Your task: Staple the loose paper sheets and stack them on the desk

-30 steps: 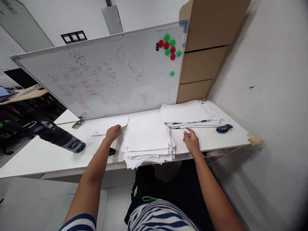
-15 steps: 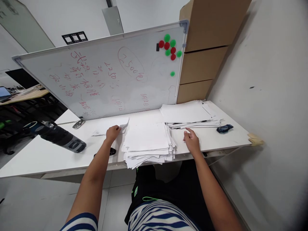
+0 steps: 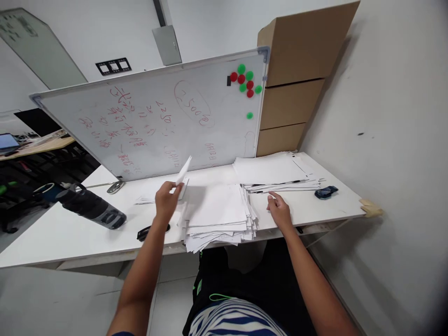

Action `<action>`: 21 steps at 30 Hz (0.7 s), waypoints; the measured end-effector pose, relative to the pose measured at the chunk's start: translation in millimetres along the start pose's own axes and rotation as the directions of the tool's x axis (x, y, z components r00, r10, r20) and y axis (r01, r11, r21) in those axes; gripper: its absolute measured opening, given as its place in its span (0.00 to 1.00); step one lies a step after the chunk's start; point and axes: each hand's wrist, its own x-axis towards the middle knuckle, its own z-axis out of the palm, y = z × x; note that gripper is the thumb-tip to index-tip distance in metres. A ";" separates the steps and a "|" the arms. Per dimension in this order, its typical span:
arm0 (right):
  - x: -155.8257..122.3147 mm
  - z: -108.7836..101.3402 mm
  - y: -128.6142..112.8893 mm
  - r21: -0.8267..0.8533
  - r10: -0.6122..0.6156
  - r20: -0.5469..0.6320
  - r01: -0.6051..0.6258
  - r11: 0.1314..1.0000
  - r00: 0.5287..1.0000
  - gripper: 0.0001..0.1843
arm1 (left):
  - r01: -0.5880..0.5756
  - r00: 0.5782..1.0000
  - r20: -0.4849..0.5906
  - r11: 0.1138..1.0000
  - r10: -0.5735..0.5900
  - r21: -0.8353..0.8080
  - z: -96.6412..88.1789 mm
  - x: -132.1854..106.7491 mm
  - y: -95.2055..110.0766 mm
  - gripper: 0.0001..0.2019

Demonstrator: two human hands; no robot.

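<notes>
My left hand (image 3: 168, 198) is closed on some white paper sheets (image 3: 183, 173), which stand up tilted above the table. Just right of it sits a thick, uneven stack of paper (image 3: 217, 205), its edges sticking out toward me. Flat on the table behind my left wrist lies a thinner bunch of sheets (image 3: 145, 198). My right hand (image 3: 279, 208) rests on the table to the right of the stack, fingers loosely bent and apart, holding nothing. Its fingertips are close to the front edge of another paper pile (image 3: 269, 169). A black stapler (image 3: 145, 232) is partly hidden by my left forearm.
A dark bottle (image 3: 93, 207) stands at the left of the white table (image 3: 80, 245). Behind leans a whiteboard (image 3: 147, 116) with red writing and round magnets, beside stacked cardboard boxes (image 3: 294, 98). A small dark object (image 3: 326, 192) lies at the right.
My left hand has lifted the sheets off the table and moved right toward the thick stack. My right hand stays in about the same place. The view has tilted up slightly.
</notes>
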 end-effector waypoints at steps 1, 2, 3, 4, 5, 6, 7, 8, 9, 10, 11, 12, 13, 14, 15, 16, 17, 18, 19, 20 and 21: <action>-2.8 0.0 -4.1 0.022 -0.018 0.017 0.018 1.000 1.000 0.35 | -0.074 0.997 -0.024 0.988 0.071 -0.135 -5.8 -12.4 26.7 0.09; -7.3 -0.1 -10.3 0.070 -0.041 0.043 0.038 0.997 0.998 0.36 | -0.129 0.992 -0.034 0.955 0.124 -0.266 -10.6 -26.0 52.2 0.08; -13.7 -0.2 -18.8 0.143 -0.069 0.075 0.058 0.988 0.995 0.37 | -0.145 0.989 -0.033 0.910 0.143 -0.388 -13.7 -39.9 75.2 0.07; -22.0 -0.2 -29.4 0.248 -0.100 0.119 0.068 0.966 0.988 0.40 | -0.125 0.992 -0.042 0.852 0.121 -0.509 -15.0 -53.1 94.7 0.07; -31.8 0.1 -41.5 0.390 -0.139 0.170 0.063 0.919 0.976 0.43 | -0.068 0.997 -0.024 0.781 0.068 -0.621 -14.0 -64.8 110.2 0.07; -42.6 0.8 -54.5 0.532 -0.182 0.213 0.043 0.846 0.960 0.46 | 0.007 1.000 0.000 0.690 -0.011 -0.724 -10.7 -74.5 121.4 0.08; -53.6 2.0 -67.6 0.644 -0.218 0.249 0.007 0.765 0.944 0.48 | 0.102 0.993 0.051 0.591 -0.103 -0.800 -5.4 -81.9 128.9 0.09; -63.8 3.5 -80.0 0.717 -0.233 0.271 -0.034 0.696 0.934 0.49 | 0.196 0.975 0.116 0.487 -0.188 -0.851 1.5 -87.1 133.1 0.10; -72.5 5.3 -91.1 0.762 -0.217 0.278 -0.077 0.643 0.936 0.48 | 0.280 0.947 0.186 0.387 -0.262 -0.879 9.1 -90.2 134.7 0.11; -78.9 7.2 -100.3 0.782 -0.162 0.298 -0.142 0.607 0.941 0.44 | 0.350 0.913 0.253 0.297 -0.319 -0.889 16.8 -91.9 134.2 0.12; -82.9 8.9 -107.3 0.791 -0.089 0.327 -0.221 0.570 0.941 0.39 | 0.401 0.881 0.309 0.219 -0.358 -0.889 23.6 -92.5 132.3 0.14; -84.3 10.5 -112.1 0.794 -0.017 0.365 -0.302 0.527 0.931 0.34 | 0.437 0.852 0.353 0.155 -0.387 -0.886 29.1 -92.7 129.1 0.15; -83.6 11.9 -114.8 0.790 0.048 0.418 -0.389 0.474 0.907 0.29 | 0.462 0.827 0.386 0.104 -0.409 -0.881 32.8 -92.8 125.1 0.15; -81.4 13.4 -115.7 0.775 0.092 0.491 -0.482 0.409 0.866 0.25 | 0.478 0.806 0.408 0.065 -0.428 -0.876 34.6 -93.2 120.4 0.16; -78.3 15.0 -115.2 0.744 0.107 0.577 -0.575 0.340 0.810 0.23 | 0.488 0.788 0.422 0.036 -0.449 -0.872 34.8 -93.9 115.3 0.16; -75.1 17.0 -113.7 0.704 0.096 0.657 -0.655 0.275 0.747 0.21 | 0.494 0.771 0.430 0.015 -0.469 -0.869 33.4 -95.2 110.2 0.16; -72.1 19.7 -111.9 0.667 0.067 0.718 -0.711 0.223 0.693 0.20 | 0.496 0.757 0.433 -0.001 -0.489 -0.869 31.0 -96.9 105.3 0.16; -69.9 23.3 -110.0 0.648 0.034 0.747 -0.739 0.186 0.664 0.18 | 0.493 0.746 0.433 -0.016 -0.505 -0.870 28.0 -98.8 101.0 0.16; -68.7 27.7 -108.3 0.651 0.008 0.751 -0.742 0.161 0.661 0.16 | 0.489 0.740 0.433 -0.031 -0.515 -0.872 24.6 -100.7 97.6 0.16; -68.5 33.1 -107.2 0.673 -0.006 0.734 -0.725 0.144 0.679 0.14 | 0.484 0.738 0.435 -0.045 -0.516 -0.874 21.4 -102.6 95.1 0.16; -69.2 39.4 -106.5 0.701 -0.011 0.708 -0.701 0.132 0.706 0.12 | 0.480 0.740 0.439 -0.057 -0.509 -0.876 18.4 -104.1 93.7 0.16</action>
